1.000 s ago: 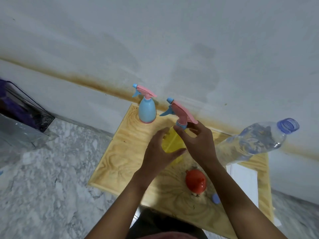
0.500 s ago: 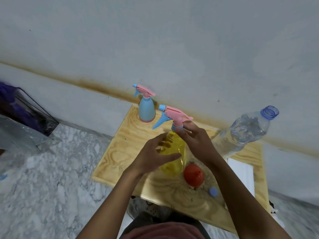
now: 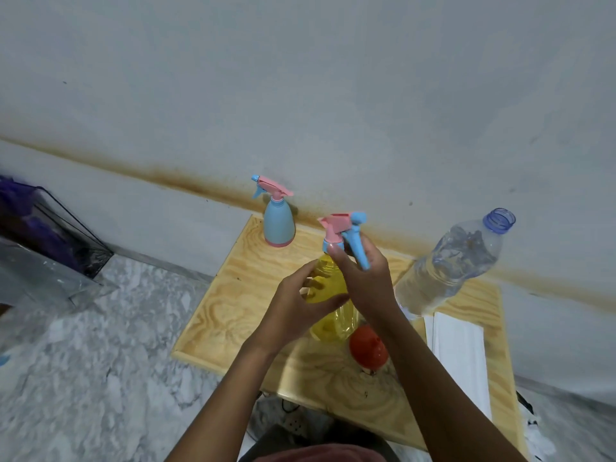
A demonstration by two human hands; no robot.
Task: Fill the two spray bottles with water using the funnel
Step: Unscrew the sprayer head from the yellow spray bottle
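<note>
Yellow translucent plastic spray bottle (image 3: 333, 305) | your left hand (image 3: 300, 305) wraps it to steady | your right hand (image 3: 363, 278) pinches the pink-and-blue trigger head (image 3: 343, 228) to unscrew | red plastic funnel (image 3: 368, 350) waits beside the bottle.

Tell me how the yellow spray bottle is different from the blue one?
The yellow spray bottle is see-through and held by the left hand and right hand; the blue spray bottle is solid-coloured and stands alone by the wall. The yellow one's trigger points right, the blue one's left. Both have pink-and-blue spray heads and sit on the wooden table.
</note>
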